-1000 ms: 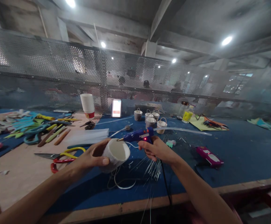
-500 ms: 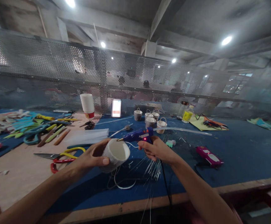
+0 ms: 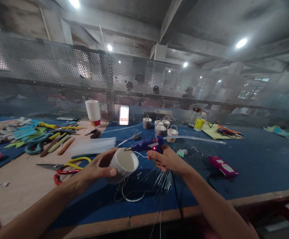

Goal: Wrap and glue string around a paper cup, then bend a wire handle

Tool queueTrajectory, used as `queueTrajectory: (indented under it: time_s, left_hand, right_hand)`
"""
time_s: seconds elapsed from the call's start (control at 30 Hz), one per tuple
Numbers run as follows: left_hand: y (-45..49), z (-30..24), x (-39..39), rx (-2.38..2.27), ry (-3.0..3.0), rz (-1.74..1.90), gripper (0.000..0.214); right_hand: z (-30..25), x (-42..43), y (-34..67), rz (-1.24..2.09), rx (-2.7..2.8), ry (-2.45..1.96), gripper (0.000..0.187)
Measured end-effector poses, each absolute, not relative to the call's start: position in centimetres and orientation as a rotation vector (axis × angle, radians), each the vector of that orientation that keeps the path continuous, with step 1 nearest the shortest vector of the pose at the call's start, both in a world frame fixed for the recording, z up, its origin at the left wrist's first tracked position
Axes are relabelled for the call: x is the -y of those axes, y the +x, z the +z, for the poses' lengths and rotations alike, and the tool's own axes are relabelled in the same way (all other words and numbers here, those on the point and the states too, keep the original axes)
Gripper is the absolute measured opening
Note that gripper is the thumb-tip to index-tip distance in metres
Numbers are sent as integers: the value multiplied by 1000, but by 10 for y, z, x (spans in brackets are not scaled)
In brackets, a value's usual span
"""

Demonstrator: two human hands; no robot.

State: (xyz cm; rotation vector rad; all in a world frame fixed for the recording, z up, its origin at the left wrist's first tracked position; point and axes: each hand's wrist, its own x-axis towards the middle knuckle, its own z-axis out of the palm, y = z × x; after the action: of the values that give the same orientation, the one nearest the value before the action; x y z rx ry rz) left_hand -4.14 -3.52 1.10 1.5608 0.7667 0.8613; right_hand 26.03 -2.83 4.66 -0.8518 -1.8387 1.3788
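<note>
My left hand point(image 3: 101, 167) is wrapped round a white cup point(image 3: 124, 167), tilted with its mouth toward me; the thumb lies on its near side. In my right hand point(image 3: 168, 157) is a blue hot glue gun point(image 3: 146, 144) with a lit red light. The gun's nozzle is at the cup's far rim; I cannot tell whether it touches. A clear glue stick point(image 3: 196, 138) sticks out from the gun's back, and a black cord hangs below it. White cord point(image 3: 134, 200) lies in loops under the cup. Thin wires point(image 3: 164, 181) lie beneath my right hand.
Scissors point(image 3: 65, 167) lie left of my left hand. Behind the gun stand several small handled buckets point(image 3: 147, 122). A stack of paper cups point(image 3: 93, 113), a phone point(image 3: 124, 115) and a yellow-labelled bottle point(image 3: 200, 122) are farther back. A magenta device point(image 3: 223, 167) lies to the right.
</note>
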Motion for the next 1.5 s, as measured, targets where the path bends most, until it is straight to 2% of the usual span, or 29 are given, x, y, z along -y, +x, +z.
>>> queueTrajectory:
  time_s: [0.9, 1.3, 1.5]
  left_hand:
    - [-43, 7, 31, -744, 1519, 918, 77]
    - [-45, 10, 33, -579, 1288, 859, 79]
    - [-41, 14, 36, -618, 1373, 850, 88]
  right_hand:
    - [50, 28, 263, 1154, 2004, -973, 39]
    - [48, 29, 261, 1441, 1657, -660, 33]
    - [46, 26, 261, 1496, 1561, -619, 34]
